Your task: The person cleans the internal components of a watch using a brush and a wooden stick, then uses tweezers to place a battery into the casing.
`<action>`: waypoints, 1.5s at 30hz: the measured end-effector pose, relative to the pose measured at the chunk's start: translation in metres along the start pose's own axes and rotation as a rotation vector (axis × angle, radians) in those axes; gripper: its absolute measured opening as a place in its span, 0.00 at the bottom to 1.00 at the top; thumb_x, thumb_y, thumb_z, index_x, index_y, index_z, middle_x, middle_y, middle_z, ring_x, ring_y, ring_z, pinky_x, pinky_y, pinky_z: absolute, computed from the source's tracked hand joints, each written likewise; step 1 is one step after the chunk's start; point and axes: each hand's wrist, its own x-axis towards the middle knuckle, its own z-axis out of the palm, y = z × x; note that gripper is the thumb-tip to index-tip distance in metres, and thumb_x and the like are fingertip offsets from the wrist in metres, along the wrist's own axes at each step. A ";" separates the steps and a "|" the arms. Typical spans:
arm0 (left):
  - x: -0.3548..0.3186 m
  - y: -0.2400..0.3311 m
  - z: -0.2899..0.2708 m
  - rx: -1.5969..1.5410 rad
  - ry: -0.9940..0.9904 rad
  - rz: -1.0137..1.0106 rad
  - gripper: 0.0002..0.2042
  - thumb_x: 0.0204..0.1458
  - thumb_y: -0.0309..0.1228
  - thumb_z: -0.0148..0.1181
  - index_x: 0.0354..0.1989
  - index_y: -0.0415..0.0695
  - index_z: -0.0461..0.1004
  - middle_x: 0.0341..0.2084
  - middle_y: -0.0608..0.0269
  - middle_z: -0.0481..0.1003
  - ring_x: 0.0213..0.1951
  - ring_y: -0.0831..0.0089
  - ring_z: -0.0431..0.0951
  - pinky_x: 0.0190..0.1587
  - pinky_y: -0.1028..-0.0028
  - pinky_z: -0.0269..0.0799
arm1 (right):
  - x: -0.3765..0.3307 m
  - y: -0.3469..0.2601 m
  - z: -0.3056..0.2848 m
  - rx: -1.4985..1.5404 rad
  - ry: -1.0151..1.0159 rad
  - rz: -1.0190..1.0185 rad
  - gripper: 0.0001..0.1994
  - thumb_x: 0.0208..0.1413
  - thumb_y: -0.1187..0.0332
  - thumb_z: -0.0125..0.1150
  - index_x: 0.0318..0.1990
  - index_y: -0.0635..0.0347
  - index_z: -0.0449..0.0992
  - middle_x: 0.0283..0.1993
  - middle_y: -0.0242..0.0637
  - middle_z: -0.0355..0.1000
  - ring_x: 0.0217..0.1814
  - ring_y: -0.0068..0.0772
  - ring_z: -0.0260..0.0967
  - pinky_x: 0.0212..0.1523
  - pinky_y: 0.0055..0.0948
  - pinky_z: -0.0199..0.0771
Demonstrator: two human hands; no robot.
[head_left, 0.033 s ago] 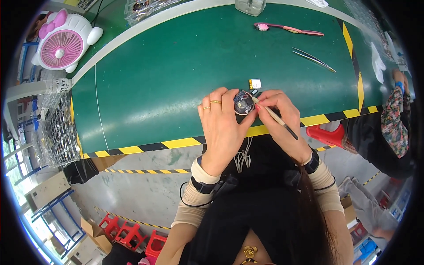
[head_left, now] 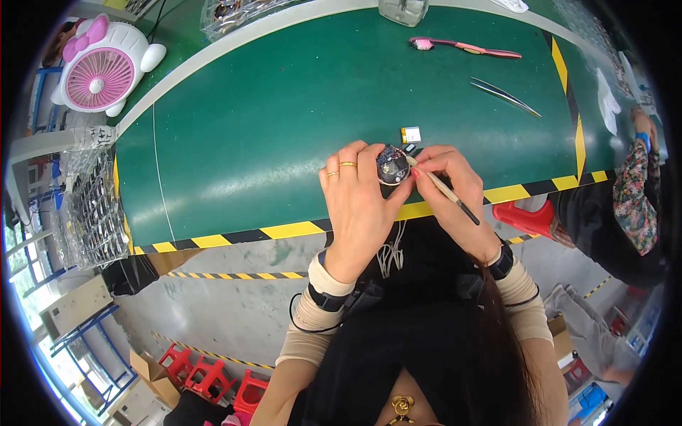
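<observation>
The counter is of green colour, and the tape along its near edge and right edge has slanted stripes, yellow and black. Near the middle of the near edge, the round part is blackish with lighter spots; the slim tool is beige with a dark end. The small block is whitish with one yellow side. Toward the far right corner, the toothbrush is pink, the tweezers are silvery.

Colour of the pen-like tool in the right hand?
Pen-like tool: mostly tan, dark at the rear end; best seen in the head view.
</observation>
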 end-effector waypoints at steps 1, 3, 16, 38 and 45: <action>0.000 0.000 0.001 0.006 -0.002 -0.002 0.27 0.38 0.34 0.76 0.48 0.40 0.72 0.46 0.55 0.70 0.49 0.57 0.69 0.50 0.59 0.61 | -0.001 0.003 0.001 0.003 0.005 -0.015 0.06 0.56 0.81 0.62 0.39 0.65 0.73 0.45 0.40 0.73 0.42 0.24 0.72 0.43 0.23 0.74; -0.001 -0.001 0.001 0.019 -0.006 -0.005 0.28 0.38 0.34 0.76 0.48 0.40 0.72 0.46 0.55 0.69 0.49 0.56 0.69 0.50 0.59 0.61 | -0.001 0.007 0.001 0.010 0.014 -0.044 0.06 0.56 0.81 0.62 0.39 0.66 0.73 0.46 0.40 0.73 0.41 0.22 0.72 0.42 0.22 0.74; -0.002 -0.001 0.002 0.014 0.002 -0.025 0.26 0.38 0.31 0.75 0.48 0.40 0.73 0.46 0.54 0.70 0.48 0.56 0.69 0.51 0.61 0.63 | 0.001 0.003 0.004 -0.026 -0.029 -0.046 0.05 0.57 0.80 0.62 0.39 0.66 0.73 0.46 0.39 0.73 0.41 0.22 0.72 0.41 0.21 0.75; 0.001 -0.006 -0.020 -0.102 -0.201 -0.058 0.30 0.35 0.35 0.78 0.50 0.41 0.74 0.41 0.57 0.71 0.46 0.59 0.70 0.50 0.61 0.62 | 0.006 -0.005 -0.004 -0.104 -0.073 -0.146 0.07 0.53 0.81 0.64 0.38 0.64 0.75 0.44 0.42 0.75 0.42 0.35 0.72 0.42 0.29 0.73; 0.015 -0.017 -0.023 -0.112 -0.171 0.269 0.31 0.33 0.32 0.77 0.50 0.46 0.74 0.38 0.64 0.74 0.45 0.61 0.71 0.51 0.60 0.62 | 0.004 -0.010 0.000 -0.171 -0.082 -0.263 0.08 0.51 0.81 0.65 0.38 0.64 0.74 0.43 0.43 0.75 0.40 0.43 0.71 0.40 0.34 0.72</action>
